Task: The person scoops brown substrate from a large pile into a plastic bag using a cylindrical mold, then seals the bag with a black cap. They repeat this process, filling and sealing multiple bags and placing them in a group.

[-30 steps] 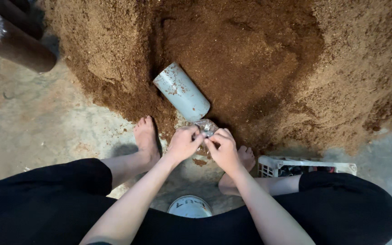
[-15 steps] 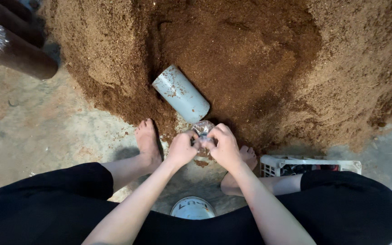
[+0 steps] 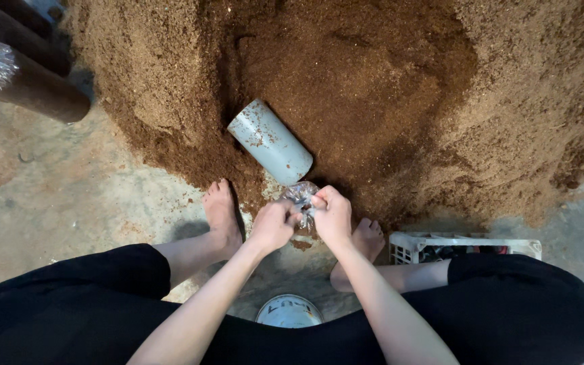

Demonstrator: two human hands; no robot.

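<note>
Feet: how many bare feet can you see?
2. The left foot rests on the floor beside the brown pile. The right foot sits behind the right hand, near the white crate.

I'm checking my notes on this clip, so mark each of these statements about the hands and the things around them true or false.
1. Both hands pinch a clear plastic bag. True: left hand and right hand meet on it.
2. The grey pipe piece stands upright on the concrete. False: it lies tilted on the brown sawdust pile.
3. A white crate sits by the right leg. True.
4. The person wears shoes. False: the feet are bare.
5. Brown filled bags lie at upper left. True.
</note>
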